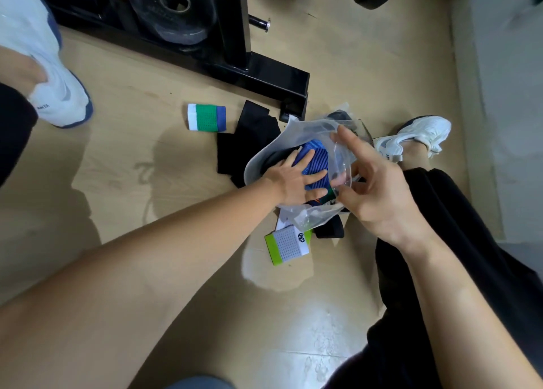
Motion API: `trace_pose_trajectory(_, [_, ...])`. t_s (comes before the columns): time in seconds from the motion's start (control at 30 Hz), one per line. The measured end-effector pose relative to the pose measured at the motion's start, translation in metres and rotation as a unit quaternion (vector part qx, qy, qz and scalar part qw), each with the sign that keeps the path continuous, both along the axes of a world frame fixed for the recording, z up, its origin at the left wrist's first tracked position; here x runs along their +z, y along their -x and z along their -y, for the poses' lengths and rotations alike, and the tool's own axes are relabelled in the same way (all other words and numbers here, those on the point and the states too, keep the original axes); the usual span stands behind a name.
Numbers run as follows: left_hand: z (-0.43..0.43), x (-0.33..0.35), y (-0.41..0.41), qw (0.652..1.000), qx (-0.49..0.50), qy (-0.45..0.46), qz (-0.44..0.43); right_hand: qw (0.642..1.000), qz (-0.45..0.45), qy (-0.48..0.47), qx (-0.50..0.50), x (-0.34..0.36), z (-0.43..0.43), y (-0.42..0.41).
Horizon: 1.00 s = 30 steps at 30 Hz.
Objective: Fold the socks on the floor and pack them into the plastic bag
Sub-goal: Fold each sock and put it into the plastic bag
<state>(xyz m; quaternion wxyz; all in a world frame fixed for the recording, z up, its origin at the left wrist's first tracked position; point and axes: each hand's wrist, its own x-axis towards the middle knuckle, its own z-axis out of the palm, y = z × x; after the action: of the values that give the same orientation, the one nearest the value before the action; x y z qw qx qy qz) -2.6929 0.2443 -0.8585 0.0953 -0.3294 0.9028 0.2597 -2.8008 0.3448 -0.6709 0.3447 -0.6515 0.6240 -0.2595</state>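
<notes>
The clear plastic bag (296,130) lies open on the wooden floor in the middle of the head view. My left hand (291,180) reaches into its mouth and grips a folded blue striped sock (316,160). My right hand (373,188) pinches the bag's near rim and holds the mouth apart. A folded white, green and blue sock (206,117) lies on the floor to the left of the bag. Black socks (244,144) are spread beside the bag. A folded green and grey sock (286,246) rests just below the bag.
A black weight rack (235,62) with a round plate (173,6) stands behind the socks. My white shoe (417,135) and black trouser leg (458,241) lie at the right. Another person's white shoe (58,94) is at the far left.
</notes>
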Motion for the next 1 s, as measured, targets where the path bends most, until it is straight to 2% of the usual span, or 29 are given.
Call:
trace_pose_trajectory(0.07, [0.002,-0.007,0.002,0.999,0.025,-0.038,0.004,0.999,-0.045,0.002,0.014,0.000,-0.001,0.001])
trace_pose_trajectory(0.17, [-0.004,0.002,-0.007,0.993,0.087,-0.072,-0.047,0.995,-0.097,-0.019,0.014,-0.002,-0.004,0.006])
trace_pose_trajectory(0.27, [-0.011,0.032,-0.018,0.986,0.119,-0.116,-0.029,0.993,-0.105,-0.046,0.012,-0.010,-0.007,0.008])
trace_pose_trajectory(0.33, [-0.021,0.043,-0.030,0.979,0.149,-0.122,-0.069,0.994,-0.104,-0.040,0.011,-0.018,-0.008,0.008])
trace_pose_trajectory(0.4, [-0.039,0.047,-0.052,0.963,0.180,-0.049,-0.196,0.995,-0.099,-0.027,-0.010,-0.024,-0.006,0.008])
trace_pose_trajectory(0.47, [-0.050,0.043,-0.077,0.915,0.222,0.109,-0.318,0.994,-0.101,-0.027,-0.030,-0.028,-0.002,0.005])
trace_pose_trajectory(0.53, [-0.049,0.037,-0.095,0.860,0.317,0.222,-0.332,0.993,-0.106,-0.035,-0.031,-0.032,0.001,0.002])
trace_pose_trajectory(0.57, [-0.045,0.036,-0.102,0.842,0.376,0.235,-0.308,0.993,-0.101,-0.041,-0.033,-0.034,0.002,0.001])
trace_pose_trajectory(0.63, [-0.036,0.034,-0.111,0.833,0.465,0.168,-0.246,0.994,-0.092,-0.046,-0.041,-0.040,0.004,-0.002])
trace_pose_trajectory(0.7, [-0.030,0.029,-0.114,0.842,0.506,-0.012,-0.187,0.994,-0.089,-0.044,-0.036,-0.048,0.004,-0.004])
trace_pose_trajectory(0.73, [-0.029,0.029,-0.114,0.834,0.509,-0.104,-0.185,0.995,-0.083,-0.048,-0.028,-0.052,0.004,-0.005])
trace_pose_trajectory(0.8, [-0.028,0.028,-0.111,0.787,0.510,-0.238,-0.251,0.995,-0.065,-0.072,-0.006,-0.062,0.002,-0.008])
trace_pose_trajectory(0.87, [-0.032,0.029,-0.106,0.753,0.508,-0.278,-0.314,0.993,-0.081,-0.085,0.034,-0.072,0.000,-0.013])
trace_pose_trajectory(1.0, [-0.034,0.034,-0.099,0.743,0.463,-0.291,-0.385,0.990,-0.106,-0.063,0.064,-0.095,-0.001,-0.029])
